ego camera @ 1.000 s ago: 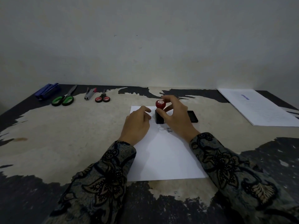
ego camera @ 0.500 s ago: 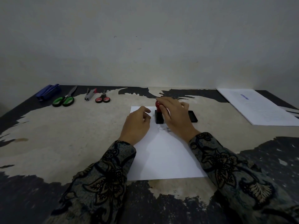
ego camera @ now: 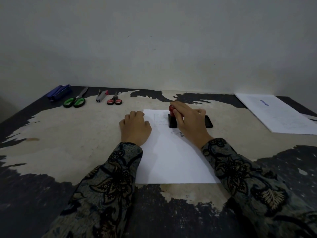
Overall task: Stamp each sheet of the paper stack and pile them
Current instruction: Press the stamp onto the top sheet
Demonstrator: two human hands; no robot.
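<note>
A white sheet (ego camera: 173, 162) lies in front of me with faint print near its top. A stamp with a red knob and a black base (ego camera: 172, 121) stands on the sheet's upper part. My right hand (ego camera: 189, 121) covers the knob and grips it from above. My left hand (ego camera: 135, 128) rests on the sheet's left edge, fingers curled, holding nothing. A black ink pad (ego camera: 208, 121) lies just right of the stamp, partly hidden by my right hand. A pile of printed sheets (ego camera: 277, 114) sits at the far right.
Along the table's back left lie a blue stapler (ego camera: 59, 92), green-handled scissors (ego camera: 75, 101), a staple remover (ego camera: 101, 96) and small red-handled scissors (ego camera: 114, 101). The worn table (ego camera: 68, 138) ends at a wall behind.
My right hand went from pinching the red knob with its fingertips to pressing over it. My left hand slid left, from beside the stamp to the sheet's left edge.
</note>
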